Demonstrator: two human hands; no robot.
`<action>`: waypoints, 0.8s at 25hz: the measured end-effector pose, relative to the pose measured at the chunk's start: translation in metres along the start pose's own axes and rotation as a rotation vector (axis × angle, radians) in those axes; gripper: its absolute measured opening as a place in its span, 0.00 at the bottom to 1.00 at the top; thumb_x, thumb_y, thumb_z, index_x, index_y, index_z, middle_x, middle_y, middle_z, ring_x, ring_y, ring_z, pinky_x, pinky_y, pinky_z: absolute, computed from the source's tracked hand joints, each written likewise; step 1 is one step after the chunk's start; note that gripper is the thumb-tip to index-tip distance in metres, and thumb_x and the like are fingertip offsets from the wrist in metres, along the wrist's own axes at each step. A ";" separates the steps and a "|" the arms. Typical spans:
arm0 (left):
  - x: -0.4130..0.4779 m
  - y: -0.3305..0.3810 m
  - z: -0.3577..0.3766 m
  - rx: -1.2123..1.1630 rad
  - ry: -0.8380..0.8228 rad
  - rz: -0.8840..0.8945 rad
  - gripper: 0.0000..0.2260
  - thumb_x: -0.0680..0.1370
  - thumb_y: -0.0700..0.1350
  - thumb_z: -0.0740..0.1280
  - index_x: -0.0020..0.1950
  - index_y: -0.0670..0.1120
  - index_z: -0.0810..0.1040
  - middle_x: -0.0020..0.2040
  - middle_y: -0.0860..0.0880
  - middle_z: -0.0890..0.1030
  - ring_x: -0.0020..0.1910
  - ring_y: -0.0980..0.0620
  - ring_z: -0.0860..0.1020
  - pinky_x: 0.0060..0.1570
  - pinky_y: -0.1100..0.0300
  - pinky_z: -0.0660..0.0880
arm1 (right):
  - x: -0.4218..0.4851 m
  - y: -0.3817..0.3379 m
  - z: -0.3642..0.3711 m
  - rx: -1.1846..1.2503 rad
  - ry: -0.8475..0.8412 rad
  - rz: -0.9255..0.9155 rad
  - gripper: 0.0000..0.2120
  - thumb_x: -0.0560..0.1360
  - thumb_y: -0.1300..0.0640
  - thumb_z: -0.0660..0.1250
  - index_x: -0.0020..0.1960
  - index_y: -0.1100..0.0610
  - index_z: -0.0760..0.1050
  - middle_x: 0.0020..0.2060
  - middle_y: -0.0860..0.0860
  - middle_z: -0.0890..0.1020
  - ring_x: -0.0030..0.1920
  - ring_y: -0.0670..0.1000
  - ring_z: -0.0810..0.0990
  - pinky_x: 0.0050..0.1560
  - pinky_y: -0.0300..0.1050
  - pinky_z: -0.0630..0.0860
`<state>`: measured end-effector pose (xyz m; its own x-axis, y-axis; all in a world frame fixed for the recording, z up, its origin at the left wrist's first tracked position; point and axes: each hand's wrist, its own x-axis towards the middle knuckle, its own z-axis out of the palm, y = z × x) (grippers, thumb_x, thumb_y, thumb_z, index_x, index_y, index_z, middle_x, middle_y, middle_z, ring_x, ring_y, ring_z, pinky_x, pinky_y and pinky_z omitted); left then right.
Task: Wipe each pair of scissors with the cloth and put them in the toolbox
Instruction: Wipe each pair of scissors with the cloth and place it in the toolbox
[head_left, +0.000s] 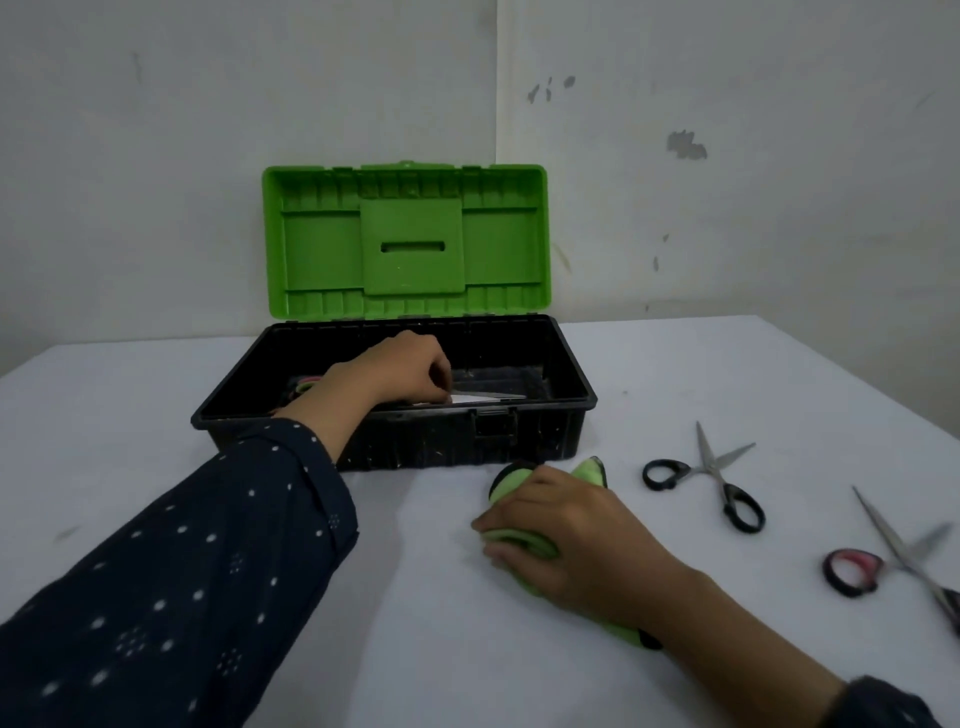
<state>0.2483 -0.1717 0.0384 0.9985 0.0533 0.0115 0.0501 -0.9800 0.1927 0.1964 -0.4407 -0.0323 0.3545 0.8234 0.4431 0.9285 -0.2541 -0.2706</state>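
From my head camera I look down at a white worktop (415, 649) set against a pale, scuffed wall (727, 208). The toolbox (577, 374) stands at the far middle, a black tub with its green lid (405, 239) swung upright behind it.

My left hand (400, 371) reaches over the near rim and down into the toolbox. Its fingers are curled and pinch the bright-bladed scissors (488, 398) near the root of the blades. The blades lie low inside the tub, closed together and pointing right. Pink and green handle loops (306, 387) show just left of my wrist; I cannot tell whether they belong to this pair. My dark sleeve (182, 561), dotted white, covers the left forearm up to the wrist.

My right hand (561, 540) rests on the worktop just in front of the toolbox, clenched around the bunched green cloth (511, 483). One end of the cloth pokes out past my fingers toward the tub; another shows under my wrist, with a black edge.

To the right of that hand, the black-handled scissors (716, 470) lie flat on the worktop, blades spread open and pointing away from me. Nearer to me and further right, the pink-handled scissors (852, 571) also lie open, somewhat blurred, with one handle cut off by the picture's edge. Neither pair touches my hands or the other pair.
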 end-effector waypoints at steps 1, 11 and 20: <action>-0.003 0.003 0.000 -0.028 0.044 0.021 0.08 0.74 0.49 0.72 0.52 0.51 0.84 0.47 0.53 0.84 0.47 0.54 0.81 0.52 0.55 0.78 | 0.000 0.000 -0.001 -0.004 -0.021 0.009 0.12 0.77 0.44 0.66 0.57 0.45 0.81 0.50 0.41 0.83 0.53 0.43 0.77 0.49 0.44 0.79; -0.031 0.133 0.014 -0.223 0.404 0.456 0.12 0.75 0.48 0.68 0.59 0.51 0.80 0.51 0.53 0.81 0.49 0.55 0.79 0.52 0.57 0.75 | -0.059 0.020 -0.065 -0.047 -0.123 0.200 0.12 0.78 0.49 0.65 0.60 0.42 0.79 0.55 0.37 0.82 0.52 0.31 0.74 0.53 0.20 0.63; 0.014 0.229 0.096 -0.099 0.021 0.239 0.09 0.75 0.51 0.68 0.52 0.49 0.81 0.50 0.50 0.82 0.48 0.50 0.79 0.48 0.56 0.76 | -0.117 0.035 -0.085 0.045 -0.015 0.326 0.11 0.76 0.49 0.68 0.58 0.41 0.81 0.48 0.36 0.83 0.42 0.28 0.74 0.46 0.24 0.66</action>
<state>0.2762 -0.4133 -0.0112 0.9809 -0.1729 0.0889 -0.1911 -0.9416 0.2771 0.1972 -0.5891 -0.0209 0.6304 0.7100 0.3140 0.7604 -0.4833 -0.4338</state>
